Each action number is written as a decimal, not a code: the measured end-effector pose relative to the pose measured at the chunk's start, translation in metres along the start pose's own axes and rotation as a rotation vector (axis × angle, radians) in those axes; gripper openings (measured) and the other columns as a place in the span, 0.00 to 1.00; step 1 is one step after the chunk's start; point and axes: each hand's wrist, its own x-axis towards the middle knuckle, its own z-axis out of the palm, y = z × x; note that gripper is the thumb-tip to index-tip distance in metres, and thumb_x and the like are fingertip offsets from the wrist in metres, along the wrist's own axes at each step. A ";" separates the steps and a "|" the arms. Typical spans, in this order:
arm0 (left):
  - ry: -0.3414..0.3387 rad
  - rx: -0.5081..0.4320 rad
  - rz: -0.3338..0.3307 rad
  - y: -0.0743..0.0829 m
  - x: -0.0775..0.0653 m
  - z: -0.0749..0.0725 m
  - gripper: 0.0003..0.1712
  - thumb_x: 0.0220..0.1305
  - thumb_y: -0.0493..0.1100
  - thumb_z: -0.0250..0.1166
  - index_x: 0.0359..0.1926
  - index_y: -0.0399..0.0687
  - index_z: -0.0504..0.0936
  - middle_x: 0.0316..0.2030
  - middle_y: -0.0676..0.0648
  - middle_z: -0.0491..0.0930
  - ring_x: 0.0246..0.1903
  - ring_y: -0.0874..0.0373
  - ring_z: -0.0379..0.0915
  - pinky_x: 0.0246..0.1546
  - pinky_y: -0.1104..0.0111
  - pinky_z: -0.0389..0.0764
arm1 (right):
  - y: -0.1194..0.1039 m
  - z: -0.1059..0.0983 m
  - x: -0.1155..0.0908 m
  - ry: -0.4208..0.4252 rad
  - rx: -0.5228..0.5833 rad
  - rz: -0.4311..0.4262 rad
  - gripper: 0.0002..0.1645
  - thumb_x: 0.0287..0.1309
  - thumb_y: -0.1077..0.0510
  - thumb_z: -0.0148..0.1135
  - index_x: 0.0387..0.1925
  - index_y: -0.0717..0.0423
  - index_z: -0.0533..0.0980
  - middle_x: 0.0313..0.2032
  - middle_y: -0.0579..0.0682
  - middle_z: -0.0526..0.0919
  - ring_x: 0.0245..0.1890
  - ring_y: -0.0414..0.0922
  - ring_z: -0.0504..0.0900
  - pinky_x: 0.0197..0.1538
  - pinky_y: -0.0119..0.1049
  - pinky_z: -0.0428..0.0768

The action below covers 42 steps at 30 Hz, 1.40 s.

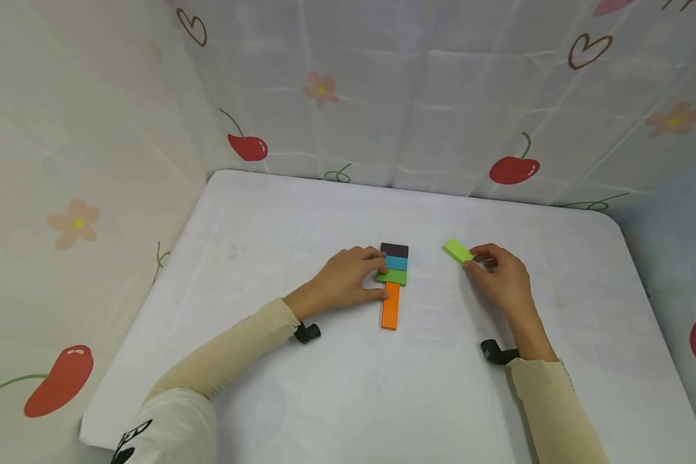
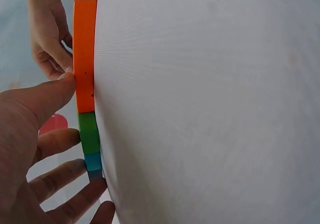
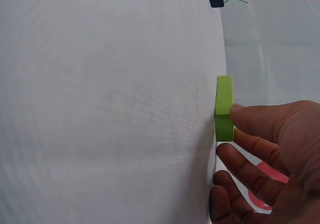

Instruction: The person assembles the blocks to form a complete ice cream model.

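In the head view a flat row of blocks lies at the middle of the table: black (image 1: 394, 249), blue (image 1: 397, 263) and green (image 1: 396, 278) crosswise, with an orange block (image 1: 390, 308) lengthwise below them. My left hand (image 1: 350, 276) rests along the row's left side, its fingers spread. The left wrist view has its thumb touching the orange block (image 2: 84, 49), and its other fingers lying by the green block (image 2: 89, 134) and the blue one. To the right, my right hand (image 1: 503, 276) pinches the near end of a lime-green block (image 1: 457, 251), low at the white surface.
A white-covered table (image 1: 348, 399) carries the blocks. Behind it hangs a pale curtain (image 1: 406, 116) printed with cherries, hearts and flowers, and similar sheets stand at both sides. A dark wrist camera (image 1: 307, 332) sits under the left forearm, another (image 1: 497, 352) at the right.
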 end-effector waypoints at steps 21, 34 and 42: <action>-0.010 -0.002 -0.020 0.000 0.000 0.002 0.25 0.67 0.68 0.72 0.56 0.63 0.84 0.74 0.54 0.76 0.64 0.54 0.77 0.60 0.58 0.79 | -0.005 0.000 0.007 -0.035 -0.030 0.009 0.20 0.72 0.52 0.69 0.59 0.58 0.82 0.55 0.63 0.88 0.57 0.62 0.83 0.60 0.63 0.77; -0.006 0.001 -0.023 0.002 -0.001 0.001 0.23 0.67 0.67 0.72 0.55 0.63 0.83 0.73 0.54 0.76 0.64 0.53 0.77 0.59 0.58 0.79 | -0.013 0.003 0.019 -0.098 -0.030 -0.001 0.20 0.73 0.53 0.68 0.60 0.56 0.82 0.57 0.63 0.86 0.58 0.62 0.82 0.62 0.64 0.78; -0.004 0.016 -0.024 0.006 -0.002 -0.002 0.24 0.67 0.68 0.72 0.55 0.63 0.83 0.73 0.55 0.76 0.60 0.55 0.77 0.56 0.60 0.78 | -0.020 0.005 0.023 -0.101 -0.027 -0.028 0.19 0.72 0.54 0.69 0.60 0.56 0.83 0.55 0.63 0.87 0.56 0.61 0.82 0.61 0.62 0.78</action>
